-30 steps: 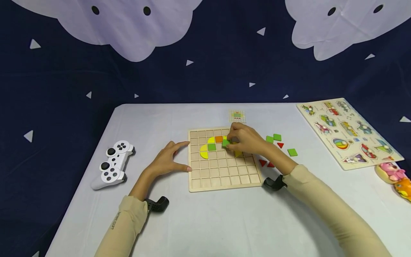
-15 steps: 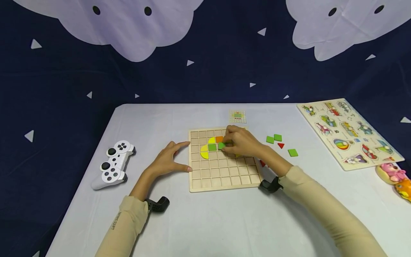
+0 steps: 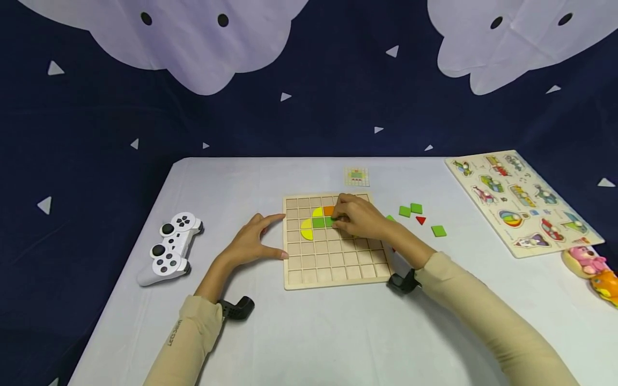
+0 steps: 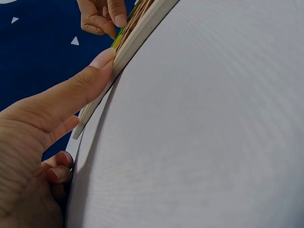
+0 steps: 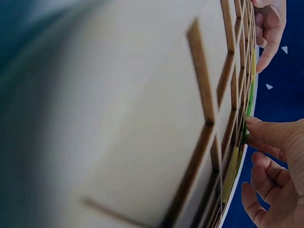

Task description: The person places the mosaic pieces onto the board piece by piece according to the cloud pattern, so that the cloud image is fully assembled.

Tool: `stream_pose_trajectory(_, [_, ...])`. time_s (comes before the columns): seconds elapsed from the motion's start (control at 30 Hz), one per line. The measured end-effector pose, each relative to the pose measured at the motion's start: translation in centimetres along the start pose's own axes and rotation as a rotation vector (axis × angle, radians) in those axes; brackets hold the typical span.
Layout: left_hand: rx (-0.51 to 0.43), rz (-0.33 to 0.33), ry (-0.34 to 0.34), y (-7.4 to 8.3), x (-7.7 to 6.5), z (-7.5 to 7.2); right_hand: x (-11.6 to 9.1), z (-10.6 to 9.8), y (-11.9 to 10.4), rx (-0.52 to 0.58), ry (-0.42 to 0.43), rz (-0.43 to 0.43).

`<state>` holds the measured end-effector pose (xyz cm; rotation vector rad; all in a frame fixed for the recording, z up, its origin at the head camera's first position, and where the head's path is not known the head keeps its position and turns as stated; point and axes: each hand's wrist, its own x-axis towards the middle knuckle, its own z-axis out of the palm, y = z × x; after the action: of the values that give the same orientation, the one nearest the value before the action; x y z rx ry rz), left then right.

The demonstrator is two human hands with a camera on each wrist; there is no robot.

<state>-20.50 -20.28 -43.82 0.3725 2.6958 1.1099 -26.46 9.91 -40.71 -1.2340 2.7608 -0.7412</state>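
A wooden grid board [image 3: 316, 261] lies in the middle of the table in the head view. My left hand [image 3: 252, 240] is spread at its left side, thumb and index fingertip touching the frame; in the left wrist view the thumb [image 4: 71, 92] rests on the edge. Over the upper part of the grid, my right hand [image 3: 361, 218] pinches a green square tile [image 3: 329, 221] between thumb and index finger. That tile lies right beside another green square [image 3: 318, 222]. Around them sit yellow curved pieces [image 3: 306, 230] and an orange tile [image 3: 328, 210]. My right hand hides cells beneath it.
Loose green squares [image 3: 439, 231] and a red triangle [image 3: 420, 220] lie right of the board. Behind it is a small pattern card [image 3: 356, 176]. A white game controller [image 3: 173, 249] stands left; a picture puzzle board [image 3: 523, 203] and soft-looking toys [image 3: 586, 260] are at right.
My right hand has moved left and slightly nearer with the green tile, which now lies in the grid against the other green square. The left hand has stayed at the board's edge.
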Motion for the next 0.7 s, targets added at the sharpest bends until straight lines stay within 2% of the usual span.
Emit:
stream_pose_trajectory(0.4, [0.007,-0.007,-0.004,-0.20,-0.20,0.23,-0.24,0.16,-0.53,-0.005,-0.007,0.058])
stream_pose_trajectory(0.7, [0.006,-0.009,0.002,-0.23,-0.13,0.10,-0.09,0.32,-0.67,-0.028,0.008,0.057])
